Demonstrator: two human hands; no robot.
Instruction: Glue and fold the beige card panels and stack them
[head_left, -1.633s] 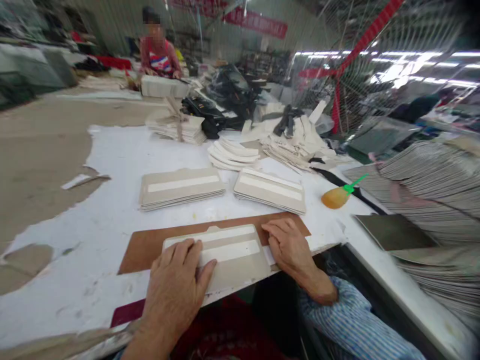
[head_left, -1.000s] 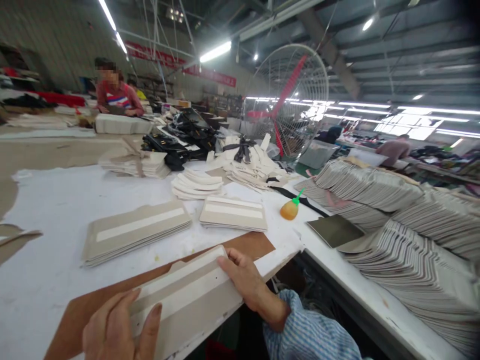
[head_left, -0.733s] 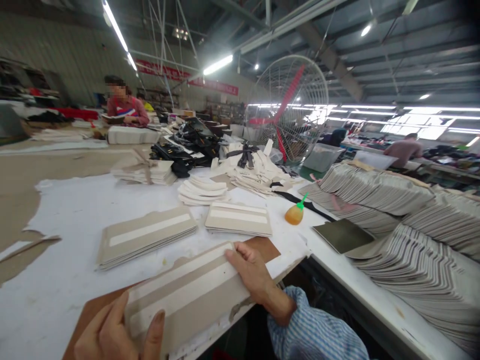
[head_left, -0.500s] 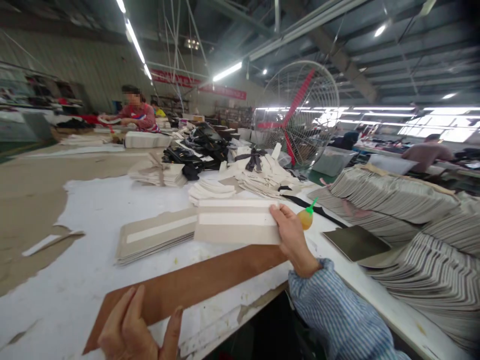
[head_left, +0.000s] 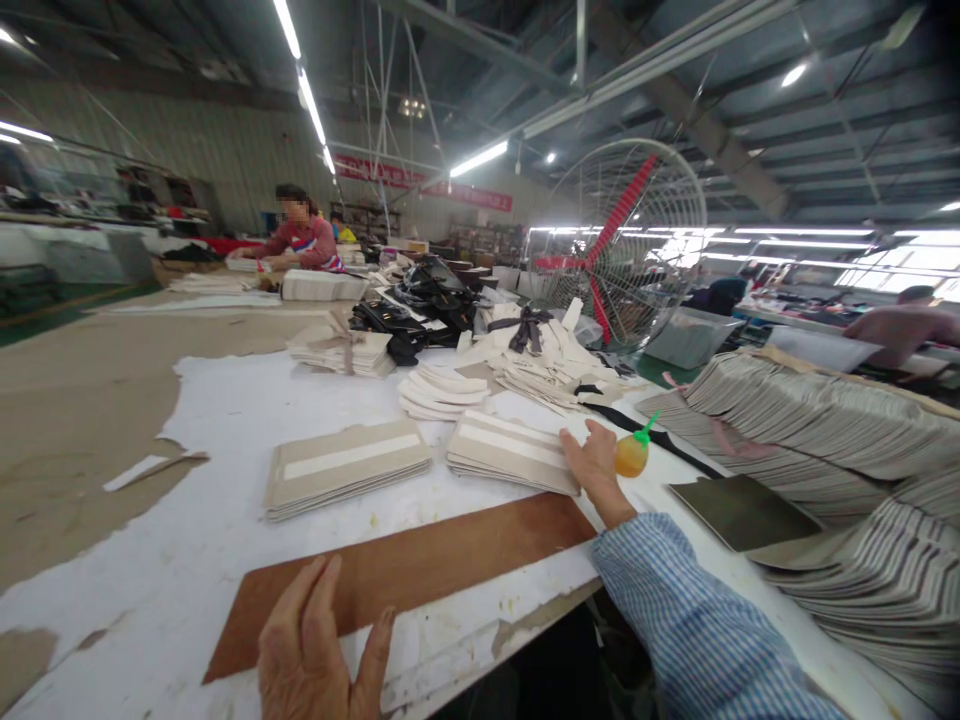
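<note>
1. Right hand (head_left: 598,464): grip wide, at right end of the right card stack (head_left: 514,448).
2. Left hand (head_left: 319,645): grip wide, at brown strip (head_left: 427,560).
3. That stack lies on the surface (head_left: 232,410), beside left card stack (head_left: 349,465).

Cool light is cast by a tube lamp (head_left: 480,158) at twelve o'clock; windows (head_left: 900,266) near three are overexposed; stacked sheets (head_left: 877,590) at four are blurred; the corner at two is blackened.

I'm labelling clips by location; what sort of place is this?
Likely a factory workshop: sheets stacked in bulk on the right, a big caged fan, and a co-worker busy farther back.
</note>
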